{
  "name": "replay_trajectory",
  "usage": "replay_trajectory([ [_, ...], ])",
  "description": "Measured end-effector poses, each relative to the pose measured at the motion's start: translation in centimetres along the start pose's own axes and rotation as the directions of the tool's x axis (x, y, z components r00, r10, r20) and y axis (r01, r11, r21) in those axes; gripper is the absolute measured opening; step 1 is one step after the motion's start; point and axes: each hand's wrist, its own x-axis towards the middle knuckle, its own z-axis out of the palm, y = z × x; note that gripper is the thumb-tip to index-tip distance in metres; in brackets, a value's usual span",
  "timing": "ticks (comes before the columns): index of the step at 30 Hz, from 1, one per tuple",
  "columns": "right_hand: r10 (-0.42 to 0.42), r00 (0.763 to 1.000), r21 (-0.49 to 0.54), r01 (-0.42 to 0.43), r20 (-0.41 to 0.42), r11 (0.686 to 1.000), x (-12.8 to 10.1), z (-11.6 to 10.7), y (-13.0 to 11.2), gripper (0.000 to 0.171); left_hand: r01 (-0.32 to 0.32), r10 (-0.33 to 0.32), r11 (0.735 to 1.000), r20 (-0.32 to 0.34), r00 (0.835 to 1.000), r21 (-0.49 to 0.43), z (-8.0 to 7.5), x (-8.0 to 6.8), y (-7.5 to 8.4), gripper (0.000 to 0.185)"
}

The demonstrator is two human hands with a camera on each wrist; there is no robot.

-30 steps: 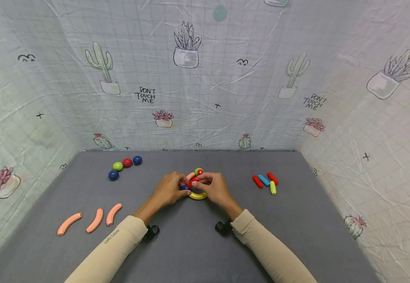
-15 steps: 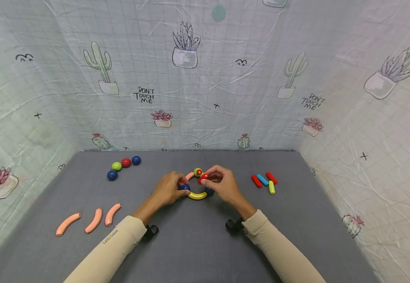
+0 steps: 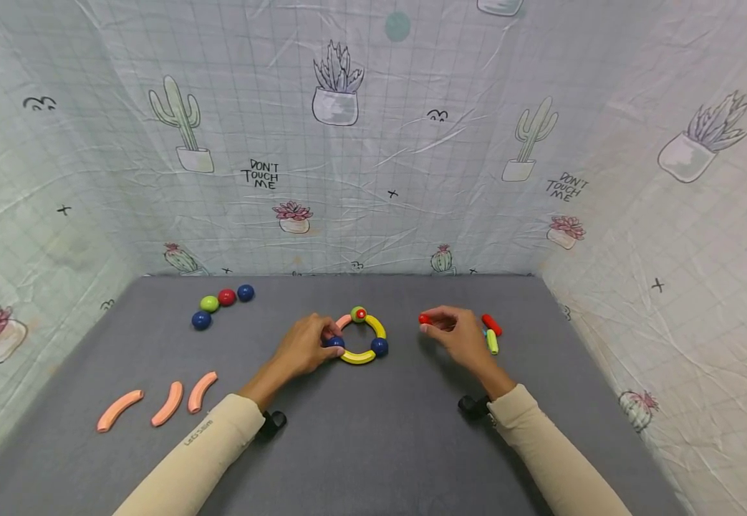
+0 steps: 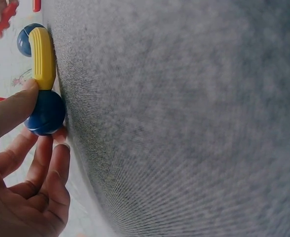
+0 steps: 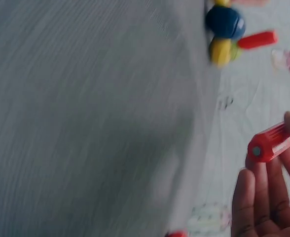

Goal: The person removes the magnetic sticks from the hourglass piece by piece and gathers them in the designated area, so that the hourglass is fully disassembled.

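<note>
A ring of curved rods and balls lies on the grey table: two yellow curved rods [image 3: 359, 357], a pink curved rod [image 3: 344, 322], a blue ball [image 3: 379, 347] at the right and a green ball [image 3: 355, 313] at the back. A red rod [image 5: 257, 39] stands up from the green ball. My left hand [image 3: 309, 345] pinches the ring's left blue ball [image 4: 47, 113], where a yellow rod joins it. Off to the right of the ring, my right hand [image 3: 462, 335] holds another red rod [image 5: 269, 143] in the air between thumb and fingers; a round metallic spot shows on its end.
At the back left sit blue, red and green balls [image 3: 209, 304]. Several pink curved rods [image 3: 167, 404] lie at the front left. Behind my right hand are a red straight rod [image 3: 492, 325] and a yellow-green one [image 3: 492, 342]. A printed cloth [image 3: 373, 158] walls the table.
My right hand has carried the red rod away from the ring to the right, uncovering the ring's right side. My left hand has stayed at the blue ball.
</note>
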Motion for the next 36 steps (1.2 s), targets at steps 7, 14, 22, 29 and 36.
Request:
replay_trajectory([
  [7,0.037,0.997,-0.236,-0.050,-0.061,0.971,0.0,-2.2,2.2,0.021,0.006,-0.006,1.000,0.009,1.000,0.012,-0.2,0.0,0.1,0.024],
  [14,-0.008,0.998,-0.409,-0.018,-0.060,0.912,0.3,-2.8,3.0,0.022,0.010,-0.010,1.000,0.018,1.000,0.010,-0.1,0.0,0.1,0.023],
  [22,-0.085,0.994,-0.508,0.038,-0.070,0.861,0.8,-2.3,3.2,0.026,0.011,-0.011,1.000,0.021,1.000,0.010,-0.2,0.0,0.2,0.023],
  [29,-0.194,0.981,-0.370,0.176,-0.011,0.912,1.5,1.4,0.0,0.027,0.009,-0.009,1.000,0.019,1.000,0.013,-0.3,0.0,0.2,0.023],
  [36,-0.222,0.970,-0.236,0.240,0.102,0.942,2.9,5.8,-4.1,0.037,0.014,-0.014,1.000,0.015,1.000,0.017,-0.2,-0.1,0.4,0.022],
])
